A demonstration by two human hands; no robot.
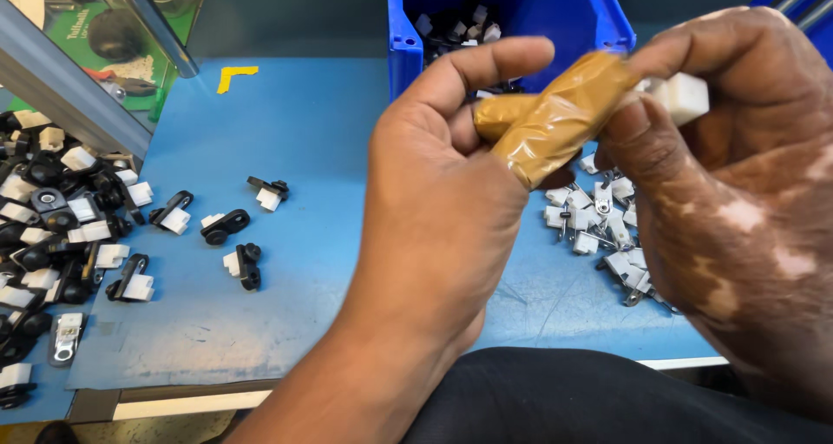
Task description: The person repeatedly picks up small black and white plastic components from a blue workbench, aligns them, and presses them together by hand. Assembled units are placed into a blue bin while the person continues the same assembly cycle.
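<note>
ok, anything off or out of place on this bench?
One oddity: the left hand has a finger wrapped in brown tape, meeting the white part in the right hand. Black-and-white clips lie scattered on the blue mat.

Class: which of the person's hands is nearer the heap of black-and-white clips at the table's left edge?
Left. The left hand is mid-table, apart from the heap of black-and-white clips; the right hand is farther right.

Blue plastic bin (pixel 573 10) showing glossy; blue mat (pixel 312 131) looking matt, scuffed; white plastic clip (pixel 685 97) appearing smooth; finger tape (pixel 555 118) shining, wrinkled.
</note>
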